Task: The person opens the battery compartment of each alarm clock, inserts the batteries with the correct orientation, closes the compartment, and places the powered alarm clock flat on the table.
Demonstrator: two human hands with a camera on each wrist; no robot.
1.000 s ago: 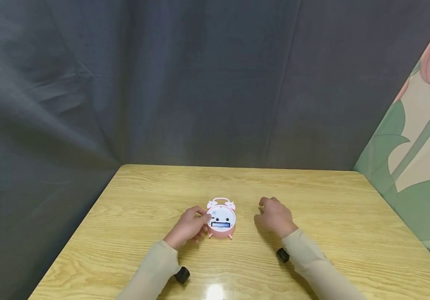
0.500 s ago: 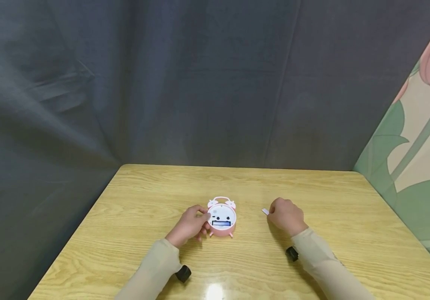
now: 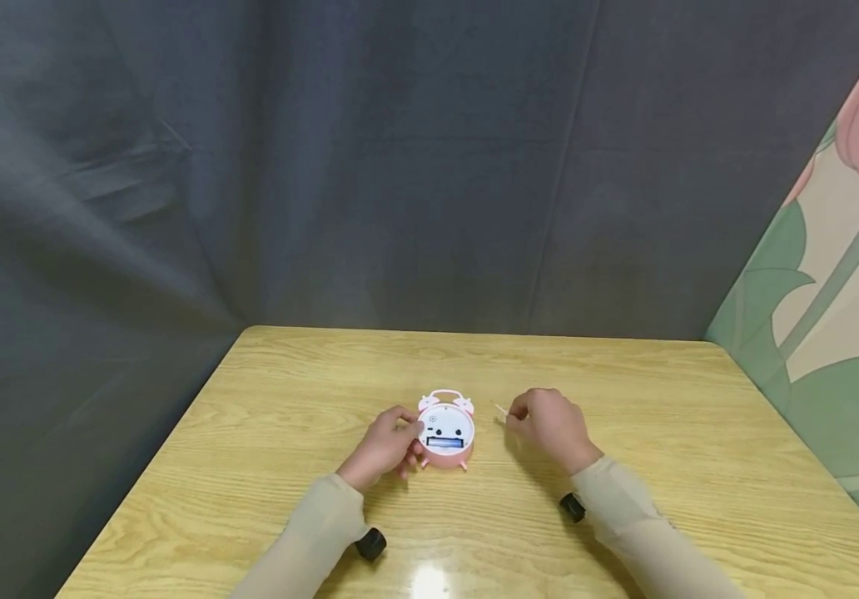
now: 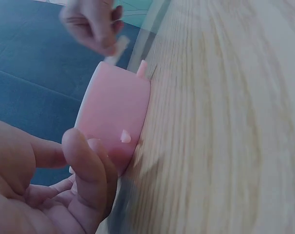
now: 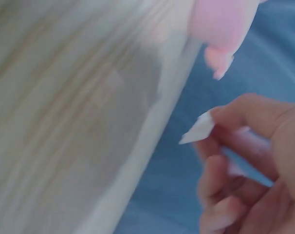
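A pink alarm clock (image 3: 446, 422) lies on the table with its white back facing up. Its battery compartment is uncovered, and a blue battery (image 3: 445, 443) sits inside. My left hand (image 3: 388, 445) grips the clock's left side, thumb on the back's edge; the left wrist view shows its fingers against the pink casing (image 4: 113, 102). To the clock's right, my right hand (image 3: 553, 424) pinches a small white battery cover (image 5: 200, 129) between thumb and fingertips, raised above the table. In the head view this cover appears thin, seen almost edge-on, a short distance from the clock.
The wooden table (image 3: 310, 366) ends at a dark curtain (image 3: 414, 183) behind and to the left. A flower-patterned cloth (image 3: 841, 316) hangs along the right. A small black wrist device shows under each sleeve.
My right hand picked up the white battery cover, drew it right, then brought it back left toward the clock, tilting it. The left hand keeps its hold on the clock, which shifted slightly.
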